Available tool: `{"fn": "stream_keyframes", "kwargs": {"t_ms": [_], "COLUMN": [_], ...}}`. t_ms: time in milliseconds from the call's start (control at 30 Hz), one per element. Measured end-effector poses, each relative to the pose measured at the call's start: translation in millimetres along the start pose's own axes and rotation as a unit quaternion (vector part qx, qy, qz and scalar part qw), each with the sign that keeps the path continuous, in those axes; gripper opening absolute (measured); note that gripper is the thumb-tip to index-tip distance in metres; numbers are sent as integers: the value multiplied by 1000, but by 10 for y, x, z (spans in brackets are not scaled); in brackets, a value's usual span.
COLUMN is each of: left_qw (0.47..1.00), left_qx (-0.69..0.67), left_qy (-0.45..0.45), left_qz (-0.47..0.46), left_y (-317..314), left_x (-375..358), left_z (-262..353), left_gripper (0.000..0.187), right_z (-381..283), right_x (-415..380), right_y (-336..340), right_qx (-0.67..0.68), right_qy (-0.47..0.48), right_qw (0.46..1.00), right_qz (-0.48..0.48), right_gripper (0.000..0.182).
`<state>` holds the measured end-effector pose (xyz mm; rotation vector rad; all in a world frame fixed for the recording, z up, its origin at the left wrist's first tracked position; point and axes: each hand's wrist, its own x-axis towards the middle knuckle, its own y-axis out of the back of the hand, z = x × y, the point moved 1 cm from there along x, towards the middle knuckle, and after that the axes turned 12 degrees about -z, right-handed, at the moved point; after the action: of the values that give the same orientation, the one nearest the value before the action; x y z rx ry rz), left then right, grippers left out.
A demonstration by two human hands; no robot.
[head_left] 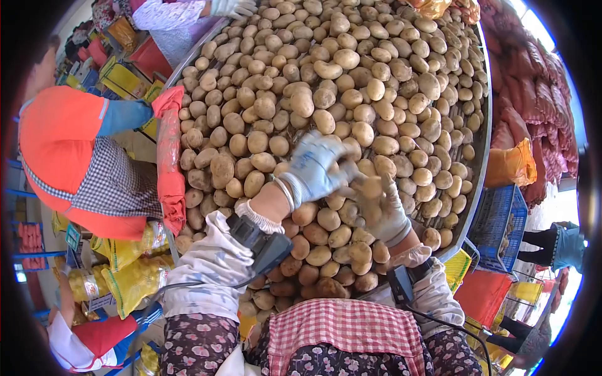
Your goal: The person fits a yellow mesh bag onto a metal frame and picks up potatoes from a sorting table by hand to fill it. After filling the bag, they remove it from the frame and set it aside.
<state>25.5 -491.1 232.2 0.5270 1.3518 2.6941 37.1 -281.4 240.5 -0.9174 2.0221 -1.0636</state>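
Observation:
A thick layer of potatoes (326, 100) covers the large sorting table in front of me, brown and yellowish, some with soil on them. My left hand (313, 166), in a pale blue-white work glove, reaches over the middle of the pile. Motion smears its fingers, and whether they hold anything is hidden. Beside it on the right, my right hand (385, 216) wears a dirty whitish glove. Its thumb and fingers are curled around a potato (371, 187), which is slightly blurred. The two hands are close together, fingertips pointing toward each other.
A metal rim (486, 106) borders the table. At left stands a person in an orange top and checked apron (119, 175); another person's gloved hand (233, 7) is at the far edge. Right of the table are a blue crate (498, 219) and stacked red sacks (533, 88). Yellow sacks (135, 282) lie lower left.

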Motion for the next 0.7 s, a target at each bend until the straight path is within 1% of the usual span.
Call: {"fn": "stream_keyframes", "kwargs": {"t_ms": [33,67,100,133,167,200,233,267,333,367,400,467,500,600,633,667,700], "left_qw": [999,978,962,941,942,939,934,935,937,929,929,901,896,899,895,896,897], "left_qx": [23,167,195,220,215,238,261,258,295,301,298,270,298,302,326,323,294], "left_qy": [31,123,184,243,242,226,211,213,155,168,170,208,202,198,181,181,189], "left_qz": [13,-29,-56,-83,-83,-102,-120,-120,-107,-138,-140,-269,-259,-250,-244,-244,-270], "left_y": [46,73,87,67,4,-47,-91,-126,-113,-119,-76,-21,-29,-124,-142,-157,-105], "left_x": [-1,42,62,97,142,181,211,237,325,378,447,545,531,613,607,577,553], "left_z": [-7,-212,-354,-455,-512,-550,-590,-636,-630,-644,-616,-599,-601,-694,-705,-705,-633], "left_gripper": [35,40,47,55,55,63,72,72,80,73,73,68,60,55,50,50,50], "right_z": [2,12,17,-5,-39,-68,-102,-116,-143,-111,-49,75,96,166,136,151,172], "right_x": [8,14,3,-11,-17,-14,-7,-11,-15,-14,-11,-20,-36,-48,-38,-46,-34], "right_y": [58,166,250,282,306,332,357,350,302,361,425,512,492,570,554,569,549], "right_qx": [0,69,137,135,93,50,-4,-6,65,62,63,78,17,-8,12,11,7], "right_qy": [1,-7,-15,-12,5,22,38,36,36,44,41,31,25,9,1,0,-1], "right_qw": [1000,996,987,987,993,997,999,999,997,995,995,991,997,998,998,998,999], "right_qz": [-2,-46,-88,-85,-68,-52,-15,-14,31,61,64,106,69,59,57,60,51], "right_gripper": [60,61,61,61,61,60,59,59,58,59,59,58,57,58,60,60,61]}}
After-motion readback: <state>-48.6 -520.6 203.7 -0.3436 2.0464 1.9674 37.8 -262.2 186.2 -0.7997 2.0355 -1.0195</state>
